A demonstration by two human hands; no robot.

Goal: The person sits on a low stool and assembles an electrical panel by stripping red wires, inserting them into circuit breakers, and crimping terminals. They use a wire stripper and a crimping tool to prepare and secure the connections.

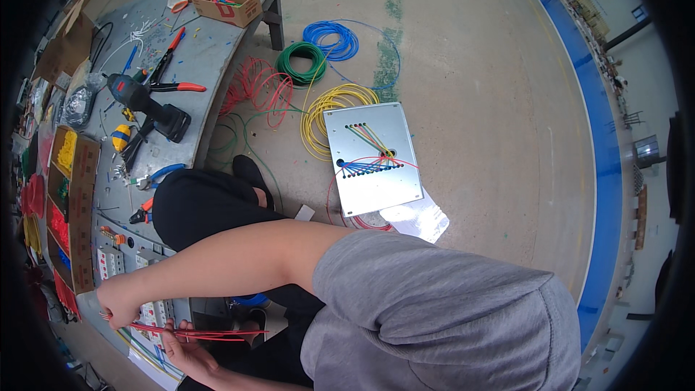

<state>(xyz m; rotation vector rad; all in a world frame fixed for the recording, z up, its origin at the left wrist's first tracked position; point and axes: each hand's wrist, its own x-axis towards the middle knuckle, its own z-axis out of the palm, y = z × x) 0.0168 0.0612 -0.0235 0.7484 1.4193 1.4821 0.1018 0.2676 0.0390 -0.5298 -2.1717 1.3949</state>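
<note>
A small bundle of red wires (217, 334) stretches between my two hands at the lower left, beside the workbench edge. My right hand (119, 304), at the end of the arm reaching across the view, is closed around the wires' far end; its fingertips are partly hidden. My left hand (187, 353) sits lower and nearer, its fingers curled about the middle of the same bundle. White modular electrical devices (153, 314), like circuit breakers, stand on the bench beside and partly behind my hands. Some thin yellow and blue wires (156, 359) lie under them.
The grey workbench (210, 47) carries a cordless drill (148, 105), red-handled cutters (170, 65), blue-handled pliers (156, 176) and a divided cardboard box (76, 195) of coloured parts. On the floor are blue (329, 40), green (300, 62) and yellow wire coils (318, 119) and a wired metal panel (373, 188).
</note>
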